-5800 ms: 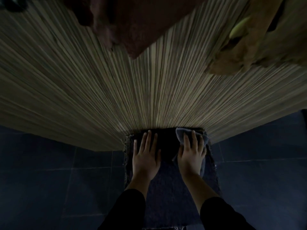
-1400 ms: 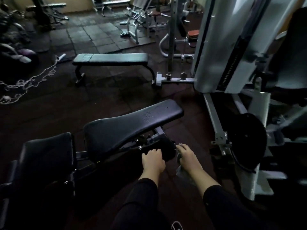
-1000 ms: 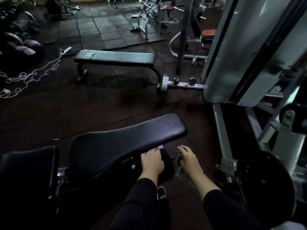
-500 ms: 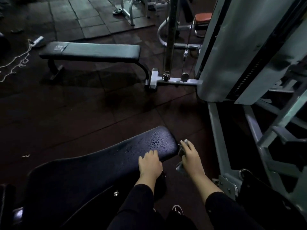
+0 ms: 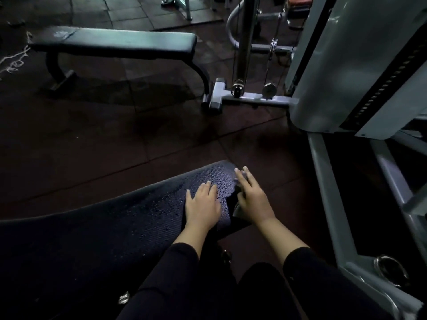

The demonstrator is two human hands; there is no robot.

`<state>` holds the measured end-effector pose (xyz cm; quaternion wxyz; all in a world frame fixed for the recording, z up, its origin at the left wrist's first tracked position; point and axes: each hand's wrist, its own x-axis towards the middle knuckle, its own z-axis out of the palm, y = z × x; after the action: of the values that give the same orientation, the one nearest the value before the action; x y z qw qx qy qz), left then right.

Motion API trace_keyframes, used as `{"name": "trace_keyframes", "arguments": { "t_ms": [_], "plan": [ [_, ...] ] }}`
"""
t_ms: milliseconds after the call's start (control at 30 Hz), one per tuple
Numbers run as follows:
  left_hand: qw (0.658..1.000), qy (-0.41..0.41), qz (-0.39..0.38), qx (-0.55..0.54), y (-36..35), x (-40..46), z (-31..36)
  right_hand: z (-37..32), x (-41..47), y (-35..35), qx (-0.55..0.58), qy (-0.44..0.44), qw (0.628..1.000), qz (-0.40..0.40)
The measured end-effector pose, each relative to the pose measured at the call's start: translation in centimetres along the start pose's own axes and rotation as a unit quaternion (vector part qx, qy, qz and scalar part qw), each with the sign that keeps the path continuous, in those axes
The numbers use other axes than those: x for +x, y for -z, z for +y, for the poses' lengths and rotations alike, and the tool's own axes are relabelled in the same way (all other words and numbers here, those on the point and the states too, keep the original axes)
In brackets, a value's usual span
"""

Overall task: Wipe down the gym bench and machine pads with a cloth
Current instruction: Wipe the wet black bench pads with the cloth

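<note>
A long black bench pad (image 5: 115, 225) fills the lower left, and droplets speckle its near-right end. My left hand (image 5: 201, 207) lies flat on that end with fingers apart and nothing in it. My right hand (image 5: 253, 199) presses a small grey cloth (image 5: 238, 210) against the pad's right edge. Most of the cloth is hidden under the palm. Black sleeves cover both forearms.
A flat black bench (image 5: 115, 43) stands across the dark rubber floor at the top left. A grey cable machine (image 5: 346, 65) with a floor bar (image 5: 249, 97) rises at the right, its frame rails running down the right side. White rope (image 5: 12, 61) lies at the far left.
Both hands came up from the bench's underside onto the pad's top end. The right hand brought the cloth to the pad edge. The view tilted down and closer.
</note>
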<state>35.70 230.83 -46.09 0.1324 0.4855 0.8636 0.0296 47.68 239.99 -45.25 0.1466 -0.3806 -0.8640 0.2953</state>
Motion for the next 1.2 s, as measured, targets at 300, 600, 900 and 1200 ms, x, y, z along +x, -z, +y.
{"name": "trace_keyframes", "arguments": {
  "t_ms": [300, 600, 900, 1200],
  "plan": [
    [0.990, -0.035, 0.136, -0.018, -6.2, 4.4, -2.6, 3.7, 3.1, -4.6, -0.100, 0.076, 0.991, 0.036],
    [0.988, -0.037, 0.146, -0.017, -6.4, 4.4, -2.7, 5.0, 2.3, -5.1, -0.014, 0.114, 0.978, 0.171],
    [0.988, -0.044, 0.142, -0.029, -6.4, 4.2, -3.0, 5.6, -0.7, -3.5, -0.037, 0.116, 0.886, 0.448],
    [0.988, -0.049, 0.139, -0.040, -6.1, 4.0, -3.1, 5.0, -1.3, -3.4, -0.077, 0.078, 0.988, 0.105]
  ]
}}
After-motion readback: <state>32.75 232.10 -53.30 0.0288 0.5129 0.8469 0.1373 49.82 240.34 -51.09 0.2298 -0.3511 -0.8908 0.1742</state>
